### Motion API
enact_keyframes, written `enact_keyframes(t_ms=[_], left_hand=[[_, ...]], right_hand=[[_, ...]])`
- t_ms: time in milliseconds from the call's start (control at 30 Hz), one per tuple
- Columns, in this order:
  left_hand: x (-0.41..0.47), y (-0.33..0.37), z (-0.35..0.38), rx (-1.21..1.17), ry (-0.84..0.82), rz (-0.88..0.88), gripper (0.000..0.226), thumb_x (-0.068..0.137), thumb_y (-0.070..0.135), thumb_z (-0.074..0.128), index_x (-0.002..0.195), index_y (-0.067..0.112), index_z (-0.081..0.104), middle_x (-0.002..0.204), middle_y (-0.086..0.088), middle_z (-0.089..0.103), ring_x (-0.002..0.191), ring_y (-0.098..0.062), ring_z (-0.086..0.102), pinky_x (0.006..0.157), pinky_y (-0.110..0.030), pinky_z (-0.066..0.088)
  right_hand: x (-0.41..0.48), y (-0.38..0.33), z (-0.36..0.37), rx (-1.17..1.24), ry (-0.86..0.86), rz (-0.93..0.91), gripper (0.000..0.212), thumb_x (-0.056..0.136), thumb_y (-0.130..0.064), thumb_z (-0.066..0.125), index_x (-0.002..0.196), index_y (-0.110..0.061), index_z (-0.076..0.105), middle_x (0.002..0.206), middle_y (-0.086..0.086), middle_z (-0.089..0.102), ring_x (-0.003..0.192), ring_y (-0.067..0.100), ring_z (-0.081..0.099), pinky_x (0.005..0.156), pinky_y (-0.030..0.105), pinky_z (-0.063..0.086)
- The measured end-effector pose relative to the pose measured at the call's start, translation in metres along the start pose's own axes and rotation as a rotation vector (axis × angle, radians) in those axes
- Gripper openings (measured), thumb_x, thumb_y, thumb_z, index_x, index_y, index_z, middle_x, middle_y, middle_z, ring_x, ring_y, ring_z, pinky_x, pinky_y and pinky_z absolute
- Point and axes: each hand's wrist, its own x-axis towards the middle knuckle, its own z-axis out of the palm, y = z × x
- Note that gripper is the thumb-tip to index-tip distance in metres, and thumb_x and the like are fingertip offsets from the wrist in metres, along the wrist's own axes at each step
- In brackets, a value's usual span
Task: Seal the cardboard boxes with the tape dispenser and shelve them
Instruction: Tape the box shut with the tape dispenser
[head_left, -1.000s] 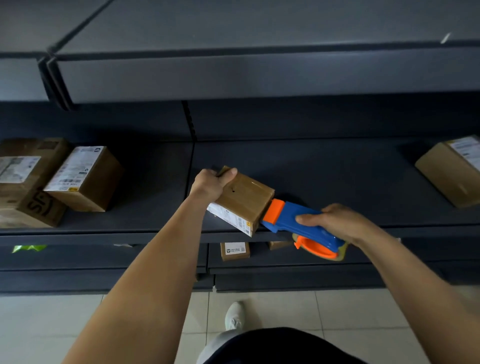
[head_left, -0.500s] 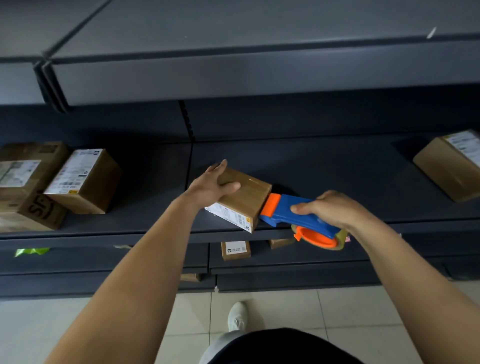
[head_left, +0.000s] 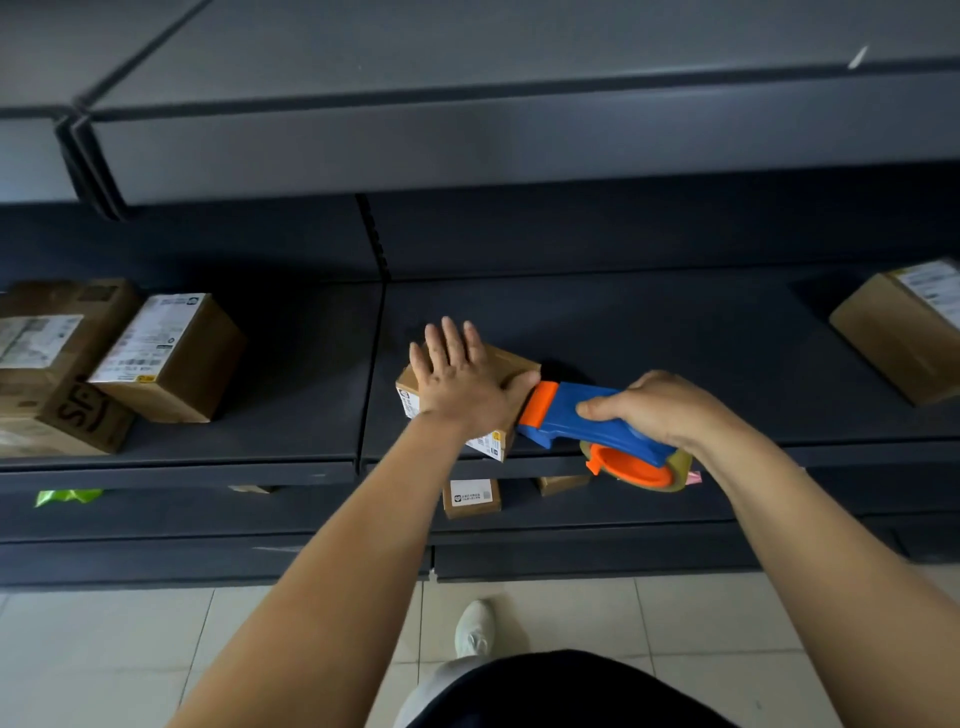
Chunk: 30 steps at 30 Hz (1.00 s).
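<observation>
A small cardboard box (head_left: 511, 366) with a white label lies near the front edge of the dark middle shelf (head_left: 675, 338). My left hand (head_left: 460, 376) presses flat on top of it, fingers spread. My right hand (head_left: 660, 408) grips the blue and orange tape dispenser (head_left: 576, 423), whose orange nose touches the box's right side. The tape roll (head_left: 644, 467) hangs past the shelf edge.
Two labelled boxes (head_left: 171, 358) (head_left: 47, 364) sit at the left of the shelf, another box (head_left: 904, 332) at the far right. Small boxes (head_left: 470, 498) lie on the lower shelf. A deep upper shelf (head_left: 467, 150) overhangs. White floor tiles and my shoe (head_left: 475, 626) are below.
My left hand let go of the box's corner and now lies flat on its top. The box settled down onto the shelf. The tape dispenser stayed against its right side.
</observation>
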Motion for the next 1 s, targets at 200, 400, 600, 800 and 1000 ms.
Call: enact_keyframes(t_ms=[200, 400, 600, 800, 1000], left_hand=[[0.004, 0.005, -0.003, -0.014, -0.013, -0.006, 0.122, 0.073, 0.087, 0.031, 0.150, 0.002, -0.011, 0.157, -0.021, -0.017, 0.143, -0.036, -0.021, 0.115, -0.053, -0.010], [0.012, 0.000, -0.019, -0.220, 0.048, -0.011, 0.100, 0.076, 0.072, 0.055, 0.147, 0.007, 0.027, 0.157, -0.021, 0.013, 0.145, -0.041, 0.001, 0.118, -0.054, 0.003], [0.013, -0.020, -0.049, -0.867, 0.126, 0.003, 0.030, 0.071, 0.047, 0.074, 0.072, 0.019, 0.061, 0.082, -0.003, 0.061, 0.078, -0.015, 0.057, 0.076, -0.033, 0.047], [0.015, -0.031, -0.033, -1.179, 0.113, -0.106, 0.023, 0.095, 0.005, 0.051, 0.107, 0.006, 0.070, 0.094, -0.012, 0.068, 0.079, -0.019, 0.061, 0.069, -0.028, 0.050], [0.013, -0.027, -0.035, -1.235, -0.211, -0.061, 0.038, 0.095, 0.049, 0.050, 0.110, 0.018, 0.067, 0.093, -0.006, 0.073, 0.078, -0.020, 0.070, 0.071, -0.032, 0.055]], right_hand=[[0.003, -0.002, -0.001, -0.048, 0.000, -0.028, 0.046, 0.076, -0.058, 0.068, 0.069, -0.014, 0.058, 0.061, 0.001, 0.058, 0.054, 0.017, 0.054, 0.052, 0.027, 0.036], [0.000, -0.026, -0.021, -0.175, 0.062, -0.122, 0.049, 0.073, -0.059, 0.068, 0.067, -0.013, 0.051, 0.064, 0.002, 0.052, 0.056, 0.018, 0.049, 0.053, 0.029, 0.031], [-0.006, -0.054, -0.042, -0.124, 0.089, -0.196, 0.051, 0.072, -0.057, 0.072, 0.061, -0.012, 0.049, 0.058, 0.003, 0.047, 0.052, 0.019, 0.042, 0.054, 0.030, 0.028], [-0.004, -0.081, -0.051, -0.103, 0.081, -0.243, 0.052, 0.071, -0.060, 0.071, 0.088, -0.011, 0.065, 0.079, 0.005, 0.064, 0.065, 0.019, 0.057, 0.056, 0.029, 0.037], [-0.002, -0.079, -0.052, -0.050, 0.054, -0.204, 0.047, 0.072, -0.058, 0.071, 0.078, -0.012, 0.066, 0.073, 0.005, 0.066, 0.062, 0.019, 0.057, 0.063, 0.031, 0.039]])
